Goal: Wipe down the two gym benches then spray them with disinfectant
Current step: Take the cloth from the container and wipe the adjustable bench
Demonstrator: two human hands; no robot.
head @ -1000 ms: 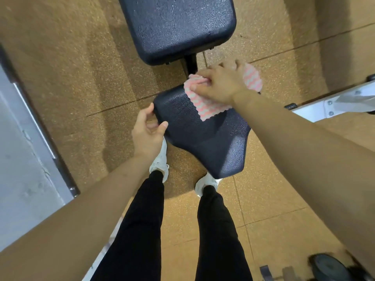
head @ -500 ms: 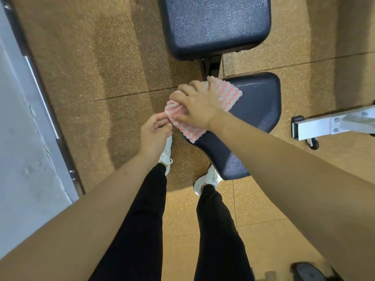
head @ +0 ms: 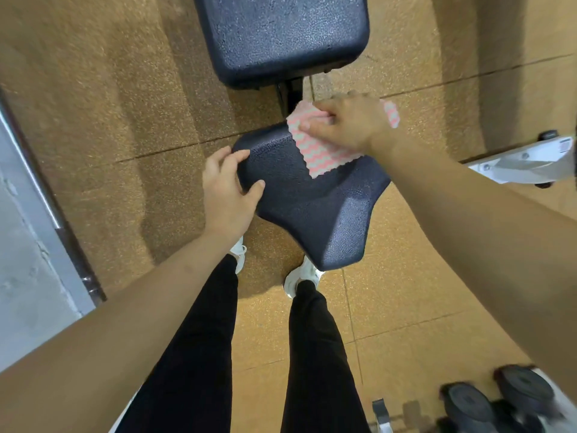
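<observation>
The bench's dark blue seat pad point(head: 315, 207) lies in front of my legs, and its long back pad point(head: 281, 35) runs away from me at the top. My right hand point(head: 349, 123) grips a pink and white wavy-striped cloth point(head: 321, 154) and presses it on the far edge of the seat pad. My left hand point(head: 226, 189) holds the seat pad's left edge, fingers and thumb curled over it. No spray bottle is in view.
A white metal frame point(head: 524, 160) juts in from the right. Black dumbbells point(head: 496, 401) lie on the floor at the bottom right. A grey wall with a dark rail point(head: 46, 207) runs along the left. The floor is tan rubber tile.
My right hand has slid the cloth from the seat pad's left side back to its far right edge. My left hand has moved from beside the cloth to the pad's left edge.
</observation>
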